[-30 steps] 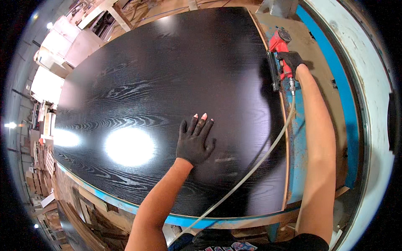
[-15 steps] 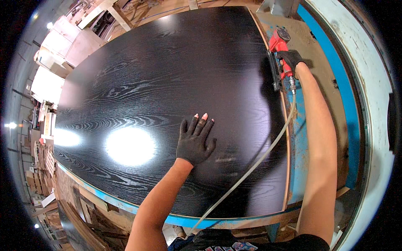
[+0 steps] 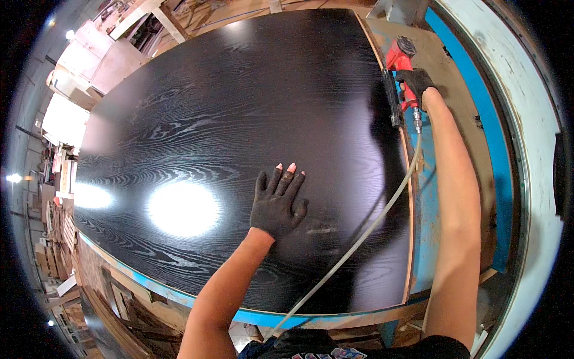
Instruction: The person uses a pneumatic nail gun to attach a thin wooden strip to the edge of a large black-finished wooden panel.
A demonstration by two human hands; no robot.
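A large black wood-grain panel [image 3: 239,119] lies flat before me, with a pale bare edge along its right side. My left hand [image 3: 278,203], in a dark glove with some fingertips bare, rests palm down on it with fingers spread. At the panel's right edge, my gloved right hand [image 3: 417,84] is wrapped round the handle of a red air nail gun [image 3: 409,97]. The gun's black magazine [image 3: 391,96] lies along that edge. From the gun's metal fitting, a clear air hose [image 3: 353,248] runs down across the panel's near right corner toward my body.
Under the panel is a blue-edged bench [image 3: 263,316]. A blue rail [image 3: 490,137] and a pale, curved-looking frame [image 3: 532,263] stand to the right. Wood scraps [image 3: 54,257] are stacked at the far left, and pale boards [image 3: 98,54] stand at the upper left.
The nail gun and right hand have shifted very slightly, with the gun tilting a little. My left hand stays pressed on the panel.
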